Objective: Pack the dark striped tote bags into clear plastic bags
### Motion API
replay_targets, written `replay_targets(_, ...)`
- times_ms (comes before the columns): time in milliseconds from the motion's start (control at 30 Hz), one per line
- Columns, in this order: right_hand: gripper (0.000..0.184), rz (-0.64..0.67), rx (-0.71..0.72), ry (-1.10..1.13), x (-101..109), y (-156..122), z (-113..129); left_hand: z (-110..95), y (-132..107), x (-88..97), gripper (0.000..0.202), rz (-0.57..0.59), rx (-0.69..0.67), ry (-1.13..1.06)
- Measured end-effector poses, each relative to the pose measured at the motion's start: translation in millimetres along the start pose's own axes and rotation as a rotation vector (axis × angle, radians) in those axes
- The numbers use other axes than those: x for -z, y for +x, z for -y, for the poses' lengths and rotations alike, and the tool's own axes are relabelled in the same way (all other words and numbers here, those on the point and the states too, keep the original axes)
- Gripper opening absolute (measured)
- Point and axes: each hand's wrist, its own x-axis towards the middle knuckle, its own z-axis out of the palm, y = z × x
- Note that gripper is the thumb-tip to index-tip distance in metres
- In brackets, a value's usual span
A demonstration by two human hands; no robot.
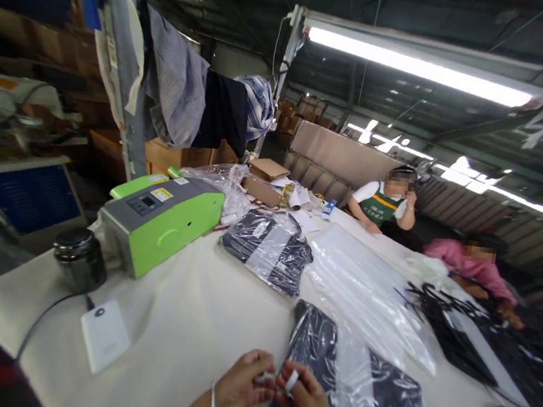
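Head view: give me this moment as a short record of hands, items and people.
left hand: fingers at a small whitish piece, unclear
right hand: close to the left, white band at its fingers
nearest bundle: dark, in clear wrap
table, left: green-and-grey machine, dark jar, white device
others: person in green apron, person in pink

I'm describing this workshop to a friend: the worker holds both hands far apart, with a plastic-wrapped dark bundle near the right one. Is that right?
Not quite: the head view shows the left hand and right hand close together, not far apart. The plastic-wrapped dark bundle is indeed near the right hand.
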Motion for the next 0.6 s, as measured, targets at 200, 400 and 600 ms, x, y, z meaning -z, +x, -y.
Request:
replay_targets(200,0.054,-0.032,-0.139,0.377,-11.7,27.7,-1.6,-52.3,-4.6,7.8,0.049,0.058,-0.127,0.065)
replay_targets(400,0.058,0.054,0.035,-0.029,-38.0,43.8,3.5,-56.5,4.2,7.1,0.057,-0.029,-0.373,0.744)
replay_targets(600,0.055,0.171,0.055,0.031,-47.8,49.3,12.3,-76.0,-2.8,-3.0,0.046,-0.006,-0.462,0.925)
